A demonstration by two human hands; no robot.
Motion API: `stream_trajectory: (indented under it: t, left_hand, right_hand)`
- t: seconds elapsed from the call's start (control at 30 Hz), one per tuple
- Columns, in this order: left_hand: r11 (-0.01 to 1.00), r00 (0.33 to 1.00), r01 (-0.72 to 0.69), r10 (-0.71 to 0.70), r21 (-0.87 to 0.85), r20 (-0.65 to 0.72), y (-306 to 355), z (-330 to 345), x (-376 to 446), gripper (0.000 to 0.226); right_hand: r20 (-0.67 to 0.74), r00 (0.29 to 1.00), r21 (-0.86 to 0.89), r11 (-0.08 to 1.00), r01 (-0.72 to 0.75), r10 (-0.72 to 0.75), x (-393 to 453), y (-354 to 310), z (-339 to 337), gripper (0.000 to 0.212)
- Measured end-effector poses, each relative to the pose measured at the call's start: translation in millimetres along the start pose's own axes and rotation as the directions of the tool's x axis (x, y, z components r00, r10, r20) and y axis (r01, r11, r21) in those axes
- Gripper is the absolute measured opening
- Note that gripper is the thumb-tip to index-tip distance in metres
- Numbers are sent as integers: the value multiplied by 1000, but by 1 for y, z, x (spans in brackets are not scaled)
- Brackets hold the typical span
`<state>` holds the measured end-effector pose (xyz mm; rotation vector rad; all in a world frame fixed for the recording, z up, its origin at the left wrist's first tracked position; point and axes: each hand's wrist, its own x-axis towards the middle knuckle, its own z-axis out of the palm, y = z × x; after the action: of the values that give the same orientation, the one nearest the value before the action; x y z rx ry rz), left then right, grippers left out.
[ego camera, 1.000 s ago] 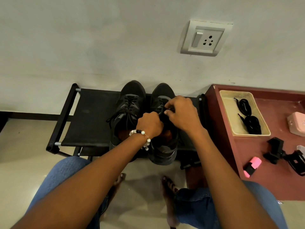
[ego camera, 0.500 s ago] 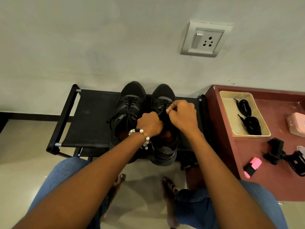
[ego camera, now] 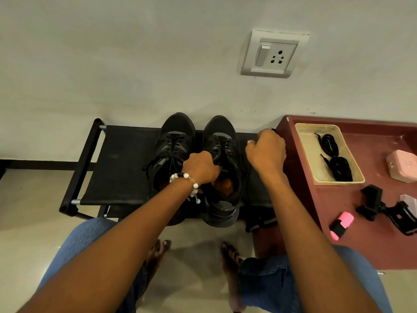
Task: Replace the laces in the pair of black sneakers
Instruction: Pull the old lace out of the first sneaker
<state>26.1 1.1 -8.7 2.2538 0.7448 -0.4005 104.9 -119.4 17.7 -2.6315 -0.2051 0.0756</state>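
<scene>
Two black sneakers stand side by side, toes to the wall, on a black fabric stool. The left sneaker is laced, with loose lace ends trailing to its left. My left hand, with a bead bracelet on the wrist, grips the right sneaker at its tongue. My right hand is curled to the right of that shoe and pinches its black lace, which runs thin from the shoe to the fist. Two coiled black laces lie in a beige tray on the right.
A dark red table stands right of the stool, carrying the tray, a pink case, a black clamp mount and a pink highlighter. A wall socket is above. My knees and bare feet are below the stool.
My right hand has moved from over the right sneaker's laces out to the right, drawing the lace with it. My left hand has stayed on the shoe.
</scene>
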Motion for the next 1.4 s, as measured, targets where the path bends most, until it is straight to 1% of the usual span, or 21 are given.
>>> stream_trajectory:
  t: [0.07,0.13,0.2,0.23,0.27,0.3,0.33,0.37,0.43,0.5,0.63,0.73,0.87,1.0,1.17,1.23,1.27,1.3,1.33,1.37,1.4]
  left_hand:
    - [1000,1000,6,-6,-2,23,0,-14,0,46]
    - [1000,1000,-7,8,30,-17,0,-28,-1,47]
    - [995,985,-83,73,-58,-155,1,-34,-2,35]
    - [983,956,-156,124,-101,-266,2,-34,-2,27]
    - [966,912,-233,178,-111,-369,2,-33,0,19]
    - [949,874,-299,229,-102,-429,4,-31,2,12]
    - [933,852,-351,282,-82,-441,4,-28,4,10]
    - [919,848,-390,335,-57,-411,5,-26,7,14]
    - [904,858,-425,419,47,-297,4,-16,15,26]
    - [893,861,-423,450,154,-238,5,-9,18,32]
    - [883,853,-380,450,276,-265,6,0,21,34]
    - [901,854,-315,407,299,-325,10,8,23,29]
    - [905,827,-240,379,350,-415,16,22,25,24]
    - [914,795,-221,371,340,-480,19,23,27,16]
    - [896,736,-240,419,373,-533,17,22,26,13]
    - [912,723,-243,398,331,-565,16,21,26,12]
    - [931,732,-231,358,283,-580,14,20,26,12]
    - [959,757,-207,281,192,-589,12,18,27,10]
    - [983,796,-180,173,47,-580,10,14,30,9]
    - [979,836,-151,53,-137,-546,8,10,33,10]
    - [938,869,-126,-53,-324,-491,6,6,35,12]
  right_hand:
    - [86,992,-37,995,92,-89,1,-4,-1,26]
    - [275,955,-14,993,118,-109,0,-7,-3,29]
    - [437,896,-43,993,111,-81,-8,-11,-2,41]
    - [472,878,-86,987,133,-77,-13,-12,0,46]
    - [475,876,-138,976,169,-85,-18,-13,3,49]
    - [455,885,-186,962,201,-97,-23,-13,6,49]
    - [433,896,-217,953,213,-102,-25,-12,10,46]
    - [423,901,-232,950,207,-93,-26,-10,12,42]
    - [444,894,-222,959,175,-60,-26,-7,16,35]
    - [492,870,-171,976,135,-34,-23,-4,16,30]
    - [554,832,-63,995,72,-25,-15,0,14,14]
    - [562,827,8,1000,2,-6,-12,2,14,12]
    - [571,821,22,1000,-18,2,-11,3,13,10]
    - [570,821,40,999,-25,-3,-10,5,14,10]
    - [581,814,34,999,-13,-9,-11,5,15,10]
    - [586,810,33,999,-19,-4,-12,5,16,10]
    - [586,811,34,999,-22,-3,-12,5,17,10]
    - [586,810,32,999,-21,-1,-11,5,17,11]
    - [587,810,27,999,-19,0,-11,6,18,12]
    - [590,808,22,1000,-19,2,-12,7,18,13]
    - [593,805,19,1000,-19,4,-12,7,19,13]
